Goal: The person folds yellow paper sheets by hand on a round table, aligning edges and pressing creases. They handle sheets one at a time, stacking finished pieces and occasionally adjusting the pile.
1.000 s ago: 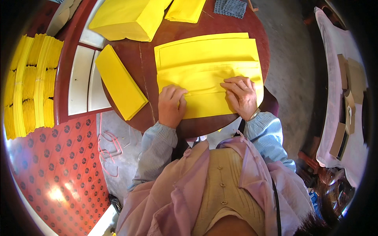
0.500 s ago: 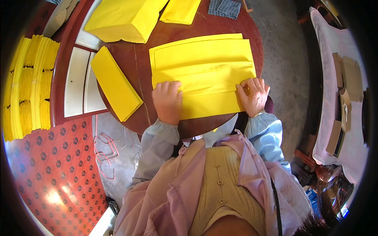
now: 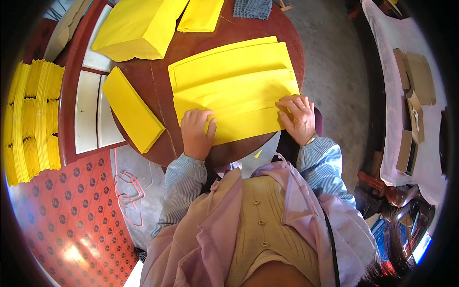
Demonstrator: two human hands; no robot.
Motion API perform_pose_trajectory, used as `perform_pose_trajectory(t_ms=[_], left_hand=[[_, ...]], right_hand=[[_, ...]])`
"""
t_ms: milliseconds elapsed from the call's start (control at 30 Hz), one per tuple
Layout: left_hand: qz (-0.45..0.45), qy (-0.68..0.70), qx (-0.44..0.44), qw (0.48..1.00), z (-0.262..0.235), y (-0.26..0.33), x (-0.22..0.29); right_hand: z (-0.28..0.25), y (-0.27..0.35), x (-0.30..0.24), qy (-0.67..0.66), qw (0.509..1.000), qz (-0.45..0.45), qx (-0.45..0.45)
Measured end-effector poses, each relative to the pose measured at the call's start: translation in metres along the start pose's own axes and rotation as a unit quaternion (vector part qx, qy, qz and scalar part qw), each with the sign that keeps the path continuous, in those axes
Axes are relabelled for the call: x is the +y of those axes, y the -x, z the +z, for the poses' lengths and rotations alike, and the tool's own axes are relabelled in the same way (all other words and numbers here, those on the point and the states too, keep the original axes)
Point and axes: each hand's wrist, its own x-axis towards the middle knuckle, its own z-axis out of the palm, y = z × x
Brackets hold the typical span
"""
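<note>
A yellow folded sheet (image 3: 234,71), paper or cloth I cannot tell, lies on the round table before me with a crease running across it and a folded band along its near side. My left hand (image 3: 196,134) is at its near left edge, fingers curled and thumb resting over the band. At the right edge my right hand (image 3: 299,119) has its fingers bent over the sheet, the thumb lower down on the band. Both hands grip the sheet by its sides; the fingertips beneath or behind it are partly hidden.
On the dark red table (image 3: 143,79) sit a long yellow folded piece (image 3: 134,110), a big yellow block-shaped bundle (image 3: 138,28), another yellow folded piece (image 3: 201,15) and a grey textured mat (image 3: 252,8). Stacked yellow bundles (image 3: 33,122) stand far left; cardboard boxes (image 3: 420,79) lie right.
The view has shifted slightly, and table and sheet appear further left and tilted. My left hand, blurred before, now rests still with its thumb spread. My right fingers have straightened a little from a pinch.
</note>
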Motion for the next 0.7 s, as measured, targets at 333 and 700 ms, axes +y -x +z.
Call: perform_pose_trajectory(t_ms=[333, 700], left_hand=[[-0.092, -0.150, 0.050, 0.983, 0.003, 0.003, -0.002], [0.082, -0.010, -0.042, 0.996, 0.017, -0.012, 0.004]], right_hand=[[0.011, -0.011, 0.011, 0.032, 0.997, 0.057, 0.040], [0.015, -0.038, -0.041, -0.011, 0.996, -0.083, 0.039]])
